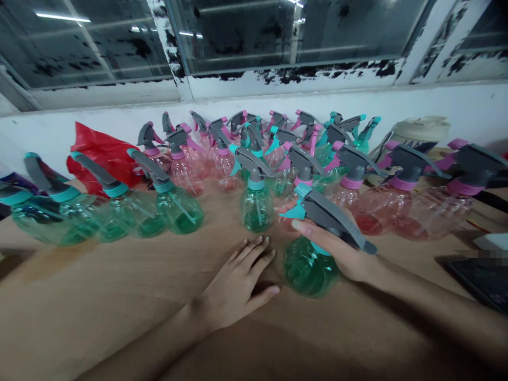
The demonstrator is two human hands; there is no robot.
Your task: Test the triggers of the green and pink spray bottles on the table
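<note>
My right hand is wrapped round the neck of a green spray bottle with a grey and turquoise trigger head. The bottle is tilted slightly, and its nozzle points left. Flat on the brown table, my left hand lies with its fingers spread and holds nothing. Just beyond the left fingertips stands another green spray bottle, upright. Behind my right hand, a row of pink spray bottles with grey and pink heads runs to the right.
Several green spray bottles line the left side. More pink bottles crowd the back, near a red plastic bag. A pale jar stands at the back right. A dark phone-like object lies at the right edge.
</note>
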